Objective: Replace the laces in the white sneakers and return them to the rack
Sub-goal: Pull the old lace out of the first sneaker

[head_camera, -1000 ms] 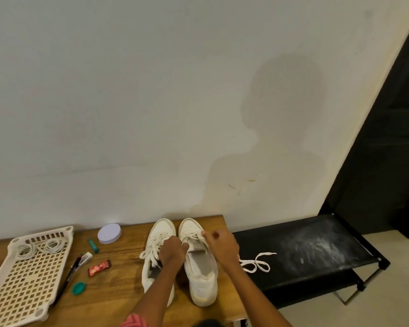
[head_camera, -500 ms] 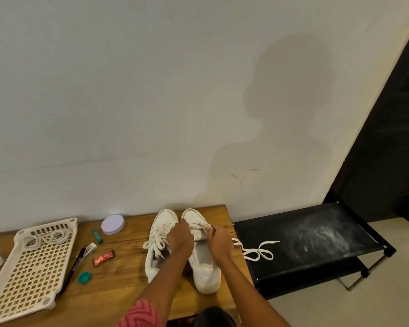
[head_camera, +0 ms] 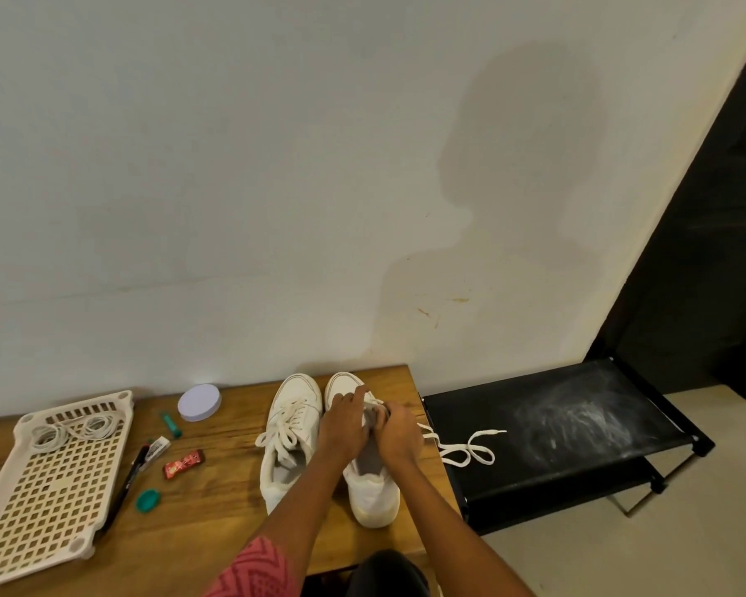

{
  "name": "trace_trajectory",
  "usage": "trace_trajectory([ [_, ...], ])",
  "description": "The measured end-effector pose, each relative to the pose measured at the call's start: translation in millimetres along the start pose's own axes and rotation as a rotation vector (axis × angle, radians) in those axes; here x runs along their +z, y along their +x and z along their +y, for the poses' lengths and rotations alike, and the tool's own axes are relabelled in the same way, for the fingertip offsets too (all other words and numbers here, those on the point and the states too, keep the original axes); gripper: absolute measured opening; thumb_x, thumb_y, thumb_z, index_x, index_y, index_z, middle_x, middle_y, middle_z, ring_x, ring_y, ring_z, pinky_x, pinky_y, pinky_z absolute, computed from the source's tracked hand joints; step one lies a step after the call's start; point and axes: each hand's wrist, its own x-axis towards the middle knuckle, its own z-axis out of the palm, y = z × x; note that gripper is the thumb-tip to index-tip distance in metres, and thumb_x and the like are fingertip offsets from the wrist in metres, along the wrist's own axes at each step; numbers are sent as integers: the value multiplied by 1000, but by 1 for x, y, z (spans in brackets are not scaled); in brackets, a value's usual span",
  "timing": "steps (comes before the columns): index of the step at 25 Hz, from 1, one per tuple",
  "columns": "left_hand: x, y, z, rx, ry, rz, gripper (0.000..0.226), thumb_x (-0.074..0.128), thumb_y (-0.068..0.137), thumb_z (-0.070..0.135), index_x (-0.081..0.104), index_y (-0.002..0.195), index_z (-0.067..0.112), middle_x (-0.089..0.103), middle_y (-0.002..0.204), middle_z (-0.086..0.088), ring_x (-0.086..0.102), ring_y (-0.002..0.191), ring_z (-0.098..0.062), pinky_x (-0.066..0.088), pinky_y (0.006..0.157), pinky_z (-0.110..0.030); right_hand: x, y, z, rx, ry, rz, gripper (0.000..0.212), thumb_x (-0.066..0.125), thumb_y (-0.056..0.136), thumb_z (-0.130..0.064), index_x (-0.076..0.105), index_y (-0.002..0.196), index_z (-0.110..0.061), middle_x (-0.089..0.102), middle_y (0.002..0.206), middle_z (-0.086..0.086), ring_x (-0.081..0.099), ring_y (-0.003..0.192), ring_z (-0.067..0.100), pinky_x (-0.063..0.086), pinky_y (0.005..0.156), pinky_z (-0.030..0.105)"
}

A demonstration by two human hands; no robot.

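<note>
Two white sneakers stand side by side on the wooden table (head_camera: 216, 523), toes toward the wall. The left sneaker (head_camera: 291, 428) is laced, its lace ends lying loose. Both my hands work over the right sneaker (head_camera: 373, 497). My left hand (head_camera: 345, 424) rests on its tongue area with fingers curled at the eyelets. My right hand (head_camera: 399, 433) pinches the white lace (head_camera: 470, 450), whose free end trails right onto the black rack (head_camera: 578, 424).
A cream perforated tray (head_camera: 48, 484) with coiled white laces (head_camera: 76, 428) lies at the left. Between tray and shoes are a round white lid (head_camera: 199, 402), a teal tube, a black pen (head_camera: 123, 489), a red wrapper (head_camera: 183, 464) and a teal cap (head_camera: 148, 500).
My hands have drawn close together over the right sneaker's eyelets. The loose lace end has shifted a little on the rack. The camera has moved slightly.
</note>
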Motion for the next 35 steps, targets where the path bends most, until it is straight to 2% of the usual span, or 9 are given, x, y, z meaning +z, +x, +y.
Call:
trace_trajectory([
  [3, -14, -12, -16, -173, -583, 200, 49, 70, 78, 11, 49, 121, 18, 61, 96, -6, 58, 85, -19, 47, 70, -25, -1, -4, 1, -26, -4, 13, 26, 43, 99, -29, 64, 98, -12, 65, 95, 5, 52, 80, 11, 34, 62, 22],
  [8, -37, -12, -5, -712, -1386, 643, 42, 61, 79, -13, 54, 112, 12, 61, 92, -8, 58, 86, -25, 52, 75, -32, -3, -6, -1, -40, -53, 10, 27, 42, 99, -30, 63, 100, -15, 65, 94, 2, 56, 82, 13, 36, 60, 21],
  [10, -40, -11, 3, -671, -1255, 650, 36, 57, 81, -11, 56, 110, 11, 60, 96, -9, 60, 90, -28, 51, 74, -33, -2, -5, -1, -30, -55, 6, 26, 42, 99, -30, 63, 99, -16, 62, 89, -1, 56, 80, 12, 35, 57, 21],
  [16, -43, -4, -8, -556, -325, 377, 36, 61, 80, 12, 55, 115, 14, 56, 122, -7, 49, 115, -27, 42, 92, -38, 2, -3, -1, -11, -30, 11, 25, 43, 98, -32, 62, 99, -16, 64, 92, 0, 55, 79, 10, 35, 57, 18],
  [18, -42, 8, -3, -386, -249, 365, 35, 59, 82, 14, 54, 117, 15, 58, 118, -4, 51, 112, -24, 44, 88, -36, 3, -2, -2, -9, -48, 11, 24, 44, 98, -32, 62, 99, -16, 65, 91, -1, 56, 78, 10, 35, 55, 17],
  [23, -23, 23, 28, 35, 446, -40, 24, 50, 90, 19, 54, 114, 16, 65, 108, -3, 59, 105, -23, 40, 87, -32, 0, -2, -2, 29, -85, -13, 16, 47, 97, -23, 61, 94, -17, 64, 90, 1, 54, 77, 11, 39, 62, 19],
  [29, -17, 11, 15, 48, 136, -9, 11, 54, 85, 16, 62, 77, 19, 68, 89, -2, 61, 88, -20, 43, 70, -28, -2, -2, -4, 32, -68, 4, 19, 46, 97, -22, 63, 95, -14, 67, 93, 4, 54, 76, 11, 39, 63, 22],
  [32, -35, 4, -2, -22, -246, -50, 37, 65, 77, 7, 44, 51, 22, 57, 63, 7, 56, 71, -15, 35, 55, -22, -5, -5, -5, 27, -38, 13, 23, 44, 97, -23, 64, 98, -12, 67, 94, 6, 55, 78, 14, 38, 62, 25],
  [35, -65, 3, -26, -172, -526, -89, 41, 70, 76, 0, 45, 49, 18, 49, 50, 9, 48, 55, -8, 35, 51, -19, -6, -7, -5, 13, -33, 8, 25, 43, 99, -26, 63, 106, -12, 66, 100, 5, 59, 86, 16, 38, 64, 23],
])
